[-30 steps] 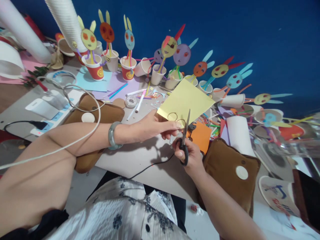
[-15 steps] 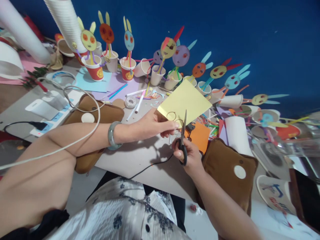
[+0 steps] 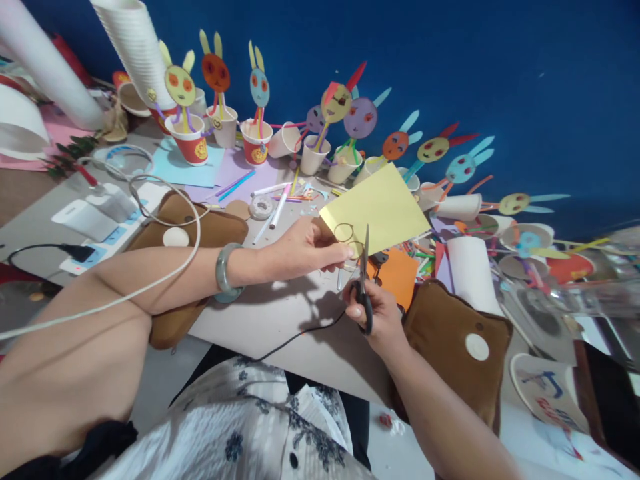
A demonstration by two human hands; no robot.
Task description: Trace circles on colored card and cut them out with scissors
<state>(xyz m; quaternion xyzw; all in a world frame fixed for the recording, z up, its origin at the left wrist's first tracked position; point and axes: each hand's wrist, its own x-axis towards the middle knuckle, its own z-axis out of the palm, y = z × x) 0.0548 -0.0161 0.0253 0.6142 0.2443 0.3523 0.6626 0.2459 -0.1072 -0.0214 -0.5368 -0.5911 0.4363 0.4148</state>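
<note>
My left hand point(image 3: 313, 250) pinches the lower left part of a yellow sheet of paper point(image 3: 385, 203) between thumb and fingers. Small circles are drawn in dark line on the sheet close to my thumb. In my right hand point(image 3: 377, 313) is a pair of scissors point(image 3: 365, 280) with black handles, my fingers through the loops and the blades pointing up. The blades lie at the sheet's lower edge, just right of my left thumb. Whether they bite into the paper I cannot tell.
Paper cups with paper rabbit figures point(image 3: 259, 87) line the blue wall. Brown cushioned pads point(image 3: 457, 347) lie at both sides. A power strip point(image 3: 120, 227) with a white cable stands left. Markers point(image 3: 280, 207), tape point(image 3: 261, 207) and orange paper point(image 3: 395, 277) lie on the table.
The yellow sheet has shifted slightly right and down in view and is turned a little. The scissor blades look closer together. Both hands keep their hold.
</note>
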